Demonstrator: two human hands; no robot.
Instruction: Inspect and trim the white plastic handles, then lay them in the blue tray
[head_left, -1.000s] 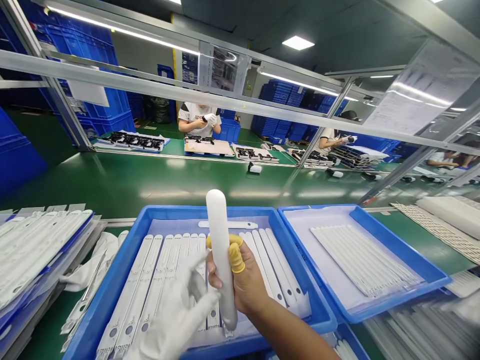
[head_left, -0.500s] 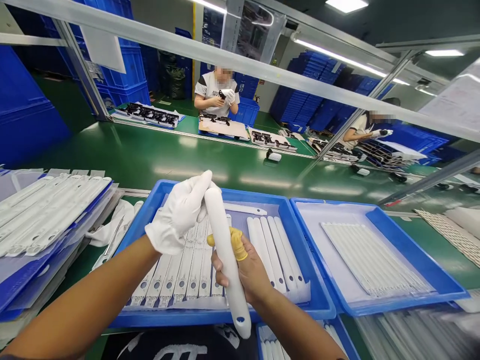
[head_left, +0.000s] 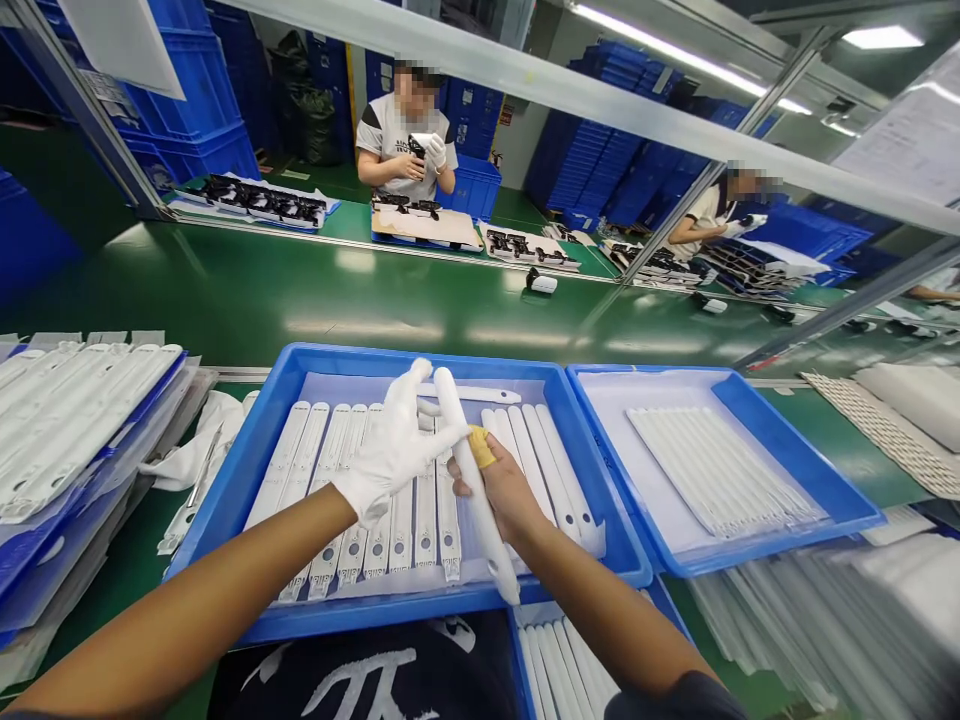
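Note:
A long white plastic bar with a rounded top end is held at a slant above the blue tray. My right hand, with yellow finger covers, is wrapped round the bar's middle. My left hand, in a white glove, is beside the bar's upper part, its fingers spread and its thumb reaching across to the bar near the yellow covers. Beneath my hands, several white bars with round holes lie in a row in the tray, and smooth ones lie at its right.
A second blue tray on the right holds a row of white strips. Stacked white parts lie at the left, beside a cloth. Across the green bench, co-workers handle black and white parts.
The bar has moved slightly right and up toward the tray's middle. My left hand's fingers have spread from their hold near the bar's top, and its thumb has moved down along the bar.

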